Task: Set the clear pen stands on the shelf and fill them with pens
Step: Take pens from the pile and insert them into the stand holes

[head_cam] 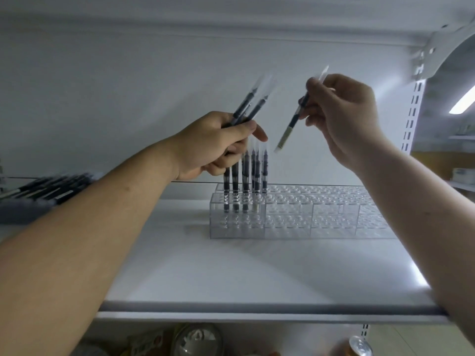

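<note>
Clear tiered pen stands (321,222) sit in a row on the white shelf (231,273). Several black pens (245,176) stand upright in the back holes of the leftmost stand. My left hand (213,147) is closed around a small bunch of black pens (253,106) that point up and to the right, just above the standing pens. My right hand (341,116) pinches a single pen (293,122) in its fingertips, tilted, its lower end hanging above and to the right of the filled holes.
A tray of more black pens (48,191) lies at the shelf's left end. A slotted upright (412,111) and bracket bound the shelf on the right. Below the shelf's front edge are a can (359,346) and other goods.
</note>
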`<control>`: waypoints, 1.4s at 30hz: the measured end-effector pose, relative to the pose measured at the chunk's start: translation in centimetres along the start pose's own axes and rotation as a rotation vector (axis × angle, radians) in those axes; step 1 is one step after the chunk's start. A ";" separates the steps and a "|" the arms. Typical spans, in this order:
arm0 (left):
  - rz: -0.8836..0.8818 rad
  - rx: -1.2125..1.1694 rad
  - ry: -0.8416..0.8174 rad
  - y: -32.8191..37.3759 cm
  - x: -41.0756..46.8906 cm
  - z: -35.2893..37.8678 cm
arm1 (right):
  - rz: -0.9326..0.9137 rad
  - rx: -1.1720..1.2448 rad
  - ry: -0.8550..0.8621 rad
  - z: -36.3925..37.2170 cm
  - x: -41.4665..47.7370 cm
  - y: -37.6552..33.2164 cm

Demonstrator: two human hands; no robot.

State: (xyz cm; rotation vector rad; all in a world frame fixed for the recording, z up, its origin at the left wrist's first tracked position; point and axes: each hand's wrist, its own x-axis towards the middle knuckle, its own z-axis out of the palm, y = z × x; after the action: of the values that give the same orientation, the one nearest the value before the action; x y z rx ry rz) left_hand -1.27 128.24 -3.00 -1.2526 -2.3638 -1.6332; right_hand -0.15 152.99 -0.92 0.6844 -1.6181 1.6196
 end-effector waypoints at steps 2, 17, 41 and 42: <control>-0.004 -0.013 -0.021 0.1 -0.2 0.0 | -0.056 -0.199 -0.055 0.1 -0.2 0.4; -0.012 -0.130 -0.022 0.4 -0.2 0.1 | 0.002 -0.599 -0.385 1.1 -1.8 1.0; -0.013 -0.061 -0.024 -0.1 0.0 0.1 | 0.148 -0.620 -0.468 1.6 -2.2 1.1; -0.015 -0.059 -0.025 -0.1 0.0 0.1 | 0.146 -0.625 -0.464 1.6 -2.1 1.1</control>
State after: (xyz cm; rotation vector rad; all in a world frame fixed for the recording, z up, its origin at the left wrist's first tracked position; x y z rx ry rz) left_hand -1.27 128.33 -3.15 -1.2755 -2.3614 -1.7135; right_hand 0.04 151.24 -3.18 0.6367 -2.4041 0.9772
